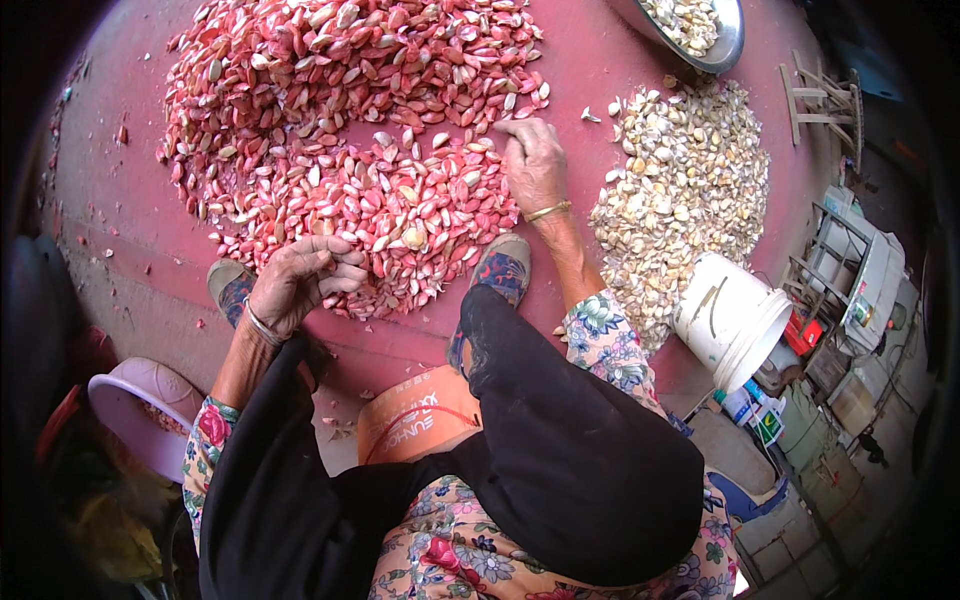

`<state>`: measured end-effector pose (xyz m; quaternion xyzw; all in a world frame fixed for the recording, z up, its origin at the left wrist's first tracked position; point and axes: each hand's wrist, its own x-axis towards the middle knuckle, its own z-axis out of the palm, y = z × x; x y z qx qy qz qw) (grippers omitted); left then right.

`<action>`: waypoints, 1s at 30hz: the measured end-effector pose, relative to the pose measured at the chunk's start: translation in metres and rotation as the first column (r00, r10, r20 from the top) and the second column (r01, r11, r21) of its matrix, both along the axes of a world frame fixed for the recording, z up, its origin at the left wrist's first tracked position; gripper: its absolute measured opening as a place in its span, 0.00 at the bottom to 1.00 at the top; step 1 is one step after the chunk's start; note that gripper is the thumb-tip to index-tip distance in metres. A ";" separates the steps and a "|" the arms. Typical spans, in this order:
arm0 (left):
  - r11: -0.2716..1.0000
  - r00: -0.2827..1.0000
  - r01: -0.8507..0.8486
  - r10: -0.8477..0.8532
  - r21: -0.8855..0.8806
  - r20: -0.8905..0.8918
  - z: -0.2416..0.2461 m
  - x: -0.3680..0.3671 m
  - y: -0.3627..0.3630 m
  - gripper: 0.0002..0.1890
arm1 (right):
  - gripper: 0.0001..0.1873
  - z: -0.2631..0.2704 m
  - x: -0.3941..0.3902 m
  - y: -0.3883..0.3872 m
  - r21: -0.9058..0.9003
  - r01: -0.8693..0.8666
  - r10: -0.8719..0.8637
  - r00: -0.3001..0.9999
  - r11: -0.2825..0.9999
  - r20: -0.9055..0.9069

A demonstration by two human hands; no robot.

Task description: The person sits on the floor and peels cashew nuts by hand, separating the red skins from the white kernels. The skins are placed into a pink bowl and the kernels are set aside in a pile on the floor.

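A broad pile of red-coated garlic cloves point(352, 67) lies on the red sheet, and a lower, paler pink spread of cloves point(390, 217) lies in front of it. My left hand point(307, 277), with a bangle at the wrist, hovers over the near left edge of the pink cloves. Its fingers are loosely curled, and the palm side is partly hidden. At the right edge, where the two heaps meet, my right hand point(534, 161) reaches its bent fingers to the cloves. Whether a clove sits under those fingertips is hidden.
Right of my right arm lies a heap of uncoated garlic cloves point(682, 187). A metal bowl point(731, 37) of cloves stands beyond it. A white bucket point(727, 315) lies tipped nearby. A purple basin point(142, 375) is at left. An orange carton point(412, 420) sits between my legs.
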<state>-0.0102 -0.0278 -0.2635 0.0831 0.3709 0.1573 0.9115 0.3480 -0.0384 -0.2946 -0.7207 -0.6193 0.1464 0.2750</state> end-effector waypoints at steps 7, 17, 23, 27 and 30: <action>1.000 1.000 -0.015 0.015 -0.012 0.001 0.001 -0.002 0.001 0.14 | 0.09 0.002 -0.025 -0.008 -0.060 -0.109 0.101 0.988 0.992 -0.119; 1.000 0.999 -0.016 0.015 0.018 0.046 -0.002 -0.003 0.000 0.14 | 0.12 0.006 -0.011 -0.009 -0.066 0.123 -0.136 0.958 0.990 -0.252; 1.000 0.997 -0.023 0.022 0.020 0.068 0.000 -0.004 -0.001 0.14 | 0.17 -0.002 -0.023 0.009 -0.014 0.019 -0.019 0.999 1.000 -0.029; 0.999 0.997 -0.031 0.030 0.015 0.065 0.001 -0.008 -0.001 0.14 | 0.15 -0.008 -0.025 0.013 -0.137 -0.045 0.054 0.997 0.990 0.062; 0.998 0.995 -0.059 0.058 0.010 0.082 0.000 -0.011 -0.001 0.15 | 0.13 -0.008 -0.019 0.007 -0.110 -0.023 0.005 0.987 0.994 -0.160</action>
